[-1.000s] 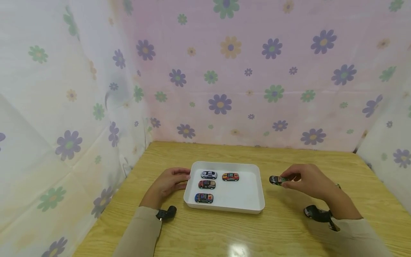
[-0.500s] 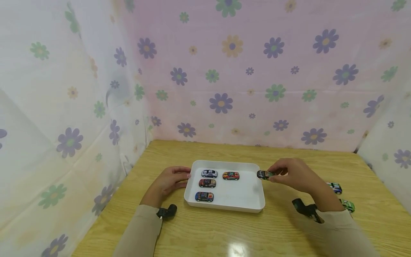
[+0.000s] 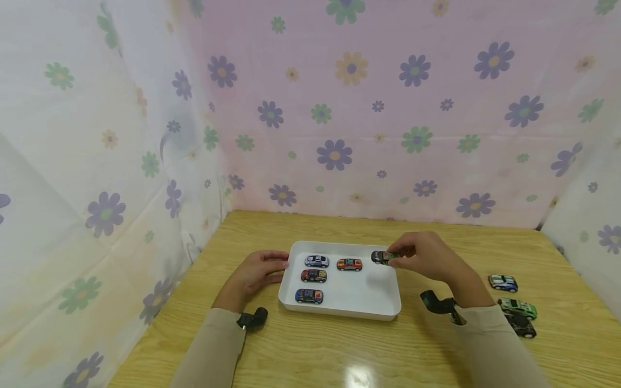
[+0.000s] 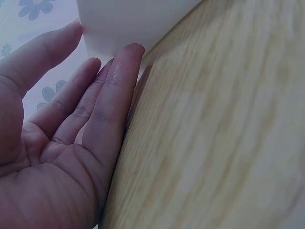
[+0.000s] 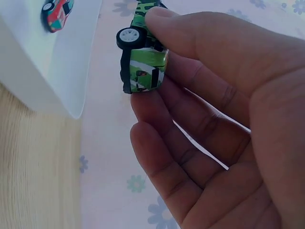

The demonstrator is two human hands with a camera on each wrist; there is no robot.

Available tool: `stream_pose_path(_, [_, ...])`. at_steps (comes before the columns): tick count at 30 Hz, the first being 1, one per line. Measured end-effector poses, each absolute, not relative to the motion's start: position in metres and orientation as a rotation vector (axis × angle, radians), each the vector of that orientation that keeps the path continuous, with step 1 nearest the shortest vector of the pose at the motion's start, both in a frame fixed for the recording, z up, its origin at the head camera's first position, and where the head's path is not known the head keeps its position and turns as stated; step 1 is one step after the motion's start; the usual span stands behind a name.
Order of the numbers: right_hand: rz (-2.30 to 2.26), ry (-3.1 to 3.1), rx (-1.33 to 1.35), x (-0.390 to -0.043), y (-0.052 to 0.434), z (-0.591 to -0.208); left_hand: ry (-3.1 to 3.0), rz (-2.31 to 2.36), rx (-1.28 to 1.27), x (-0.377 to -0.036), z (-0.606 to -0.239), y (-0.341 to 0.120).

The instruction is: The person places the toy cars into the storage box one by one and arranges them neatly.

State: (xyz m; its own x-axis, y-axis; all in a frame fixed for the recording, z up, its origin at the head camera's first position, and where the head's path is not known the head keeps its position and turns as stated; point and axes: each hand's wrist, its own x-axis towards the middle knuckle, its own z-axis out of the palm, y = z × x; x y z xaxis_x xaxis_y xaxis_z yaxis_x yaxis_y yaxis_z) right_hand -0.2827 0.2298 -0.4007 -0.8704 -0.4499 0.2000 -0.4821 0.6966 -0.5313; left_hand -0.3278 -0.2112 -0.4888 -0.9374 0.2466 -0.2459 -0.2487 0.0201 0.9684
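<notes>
At lower centre-left of the head view, the left hand (image 3: 257,274) rests on the wooden table (image 3: 339,345), fingers straight and relaxed, touching the left wall of a white tray (image 3: 383,310). Four toy cars sit in the tray's left half. At the tray's upper right corner, the right hand (image 3: 427,257) pinches a green and black toy car (image 3: 381,257) between thumb and fingertips, just above the rim, long axis running left to right, nose towards the tray's bare right half. The wrist view shows white stripes and a white wheel.
</notes>
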Motion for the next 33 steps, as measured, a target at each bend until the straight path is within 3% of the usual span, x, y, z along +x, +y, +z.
stream_pose_path(33, [1.108,-2.929,0.715,-0.287,0.168,-0.419,1.979,1.972,0.014,-0.324,-0.486,-0.21])
